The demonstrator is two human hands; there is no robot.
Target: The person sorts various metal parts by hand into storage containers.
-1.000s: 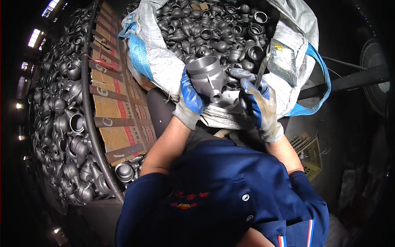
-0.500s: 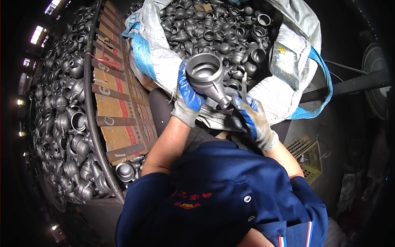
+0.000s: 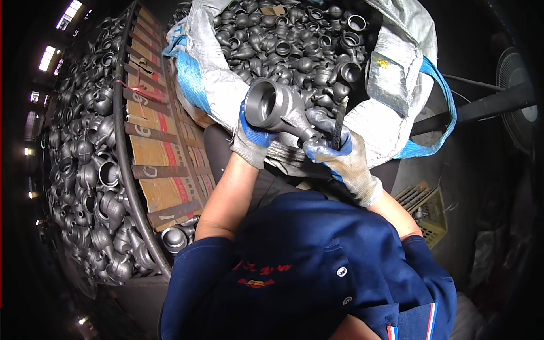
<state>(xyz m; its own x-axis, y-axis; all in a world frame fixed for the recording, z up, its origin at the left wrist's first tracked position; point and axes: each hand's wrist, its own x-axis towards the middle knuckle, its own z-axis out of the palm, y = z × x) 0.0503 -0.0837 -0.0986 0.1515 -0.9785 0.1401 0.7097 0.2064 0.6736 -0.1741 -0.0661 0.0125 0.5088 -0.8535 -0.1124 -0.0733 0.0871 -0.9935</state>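
Observation:
My left hand (image 3: 253, 139), in a grey and blue coated glove, is closed round the underside of a dark grey metal casting (image 3: 290, 109). The casting has a wide round mouth turned up and to the left, and its narrow spout points toward my right hand. Gloved alike, my right hand (image 3: 343, 158) grips a slim, dark, file-like tool (image 3: 340, 119) that stands up from the fist. Its fingers are close against the spout end; whether the tool touches the casting I cannot tell.
In front of me stands a white bulk sack (image 3: 209, 73) with blue straps, full of similar castings (image 3: 283, 48). To the left, a metal-framed bin (image 3: 122, 113) lined with cardboard holds many more. A yellow crate (image 3: 433, 218) and a fan (image 3: 513, 107) are at the right.
The casting has tipped so its mouth now faces more to the left. My right hand has moved in to the spout, and the tool has shifted slightly with it.

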